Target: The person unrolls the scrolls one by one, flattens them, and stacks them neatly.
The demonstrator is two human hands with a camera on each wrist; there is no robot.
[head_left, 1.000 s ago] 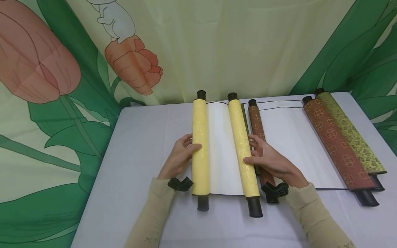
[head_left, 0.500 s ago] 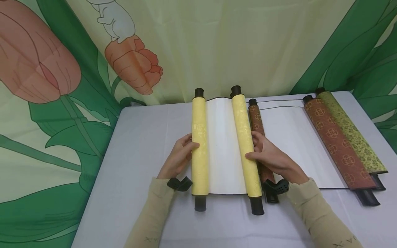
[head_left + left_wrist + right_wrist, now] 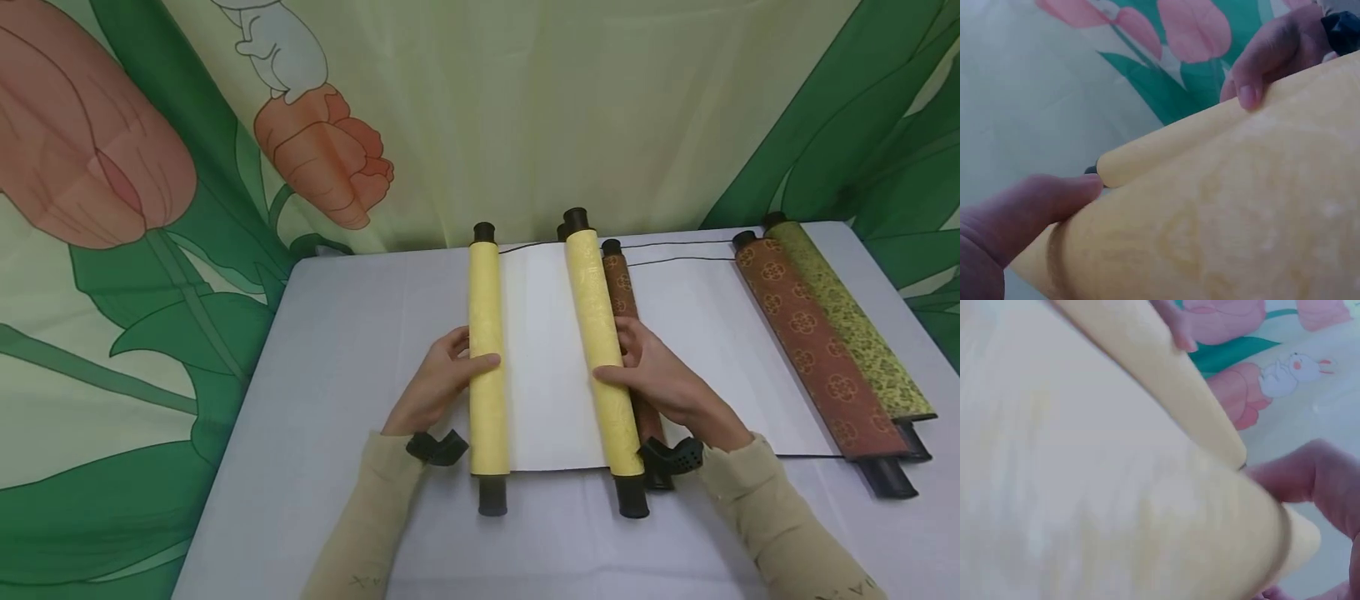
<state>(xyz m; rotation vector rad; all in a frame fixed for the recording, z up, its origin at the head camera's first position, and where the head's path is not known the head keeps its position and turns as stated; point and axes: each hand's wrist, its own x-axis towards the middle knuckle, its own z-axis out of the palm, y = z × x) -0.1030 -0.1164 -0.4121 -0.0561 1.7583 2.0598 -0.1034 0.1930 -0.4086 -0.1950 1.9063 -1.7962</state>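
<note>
A yellow scroll is partly unrolled in the head view, with blank white paper [image 3: 551,375] between its left roll [image 3: 489,283] and right roll [image 3: 592,300]. Black knobs cap both rolls. My left hand [image 3: 438,379] grips the left roll, thumb across its front and fingers behind. Around the right roll curls my right hand [image 3: 667,375], its thumb also on the near face. In the left wrist view the left thumb [image 3: 1041,200] presses on the yellow roll. The right thumb [image 3: 1297,472] lies on the other roll in the right wrist view. The fingers behind are mostly hidden.
Right of my right hand lies an opened red-brown flowered scroll [image 3: 806,325], its left roll [image 3: 621,283] partly behind the yellow one. A green patterned scroll [image 3: 855,325] lies beyond it. The table [image 3: 337,333] wears a white cloth; a printed curtain [image 3: 487,125] hangs behind.
My right hand has carried the right yellow roll rightward, so more white paper shows between the rolls. The left roll has shifted only slightly. The other scrolls have stayed put.
</note>
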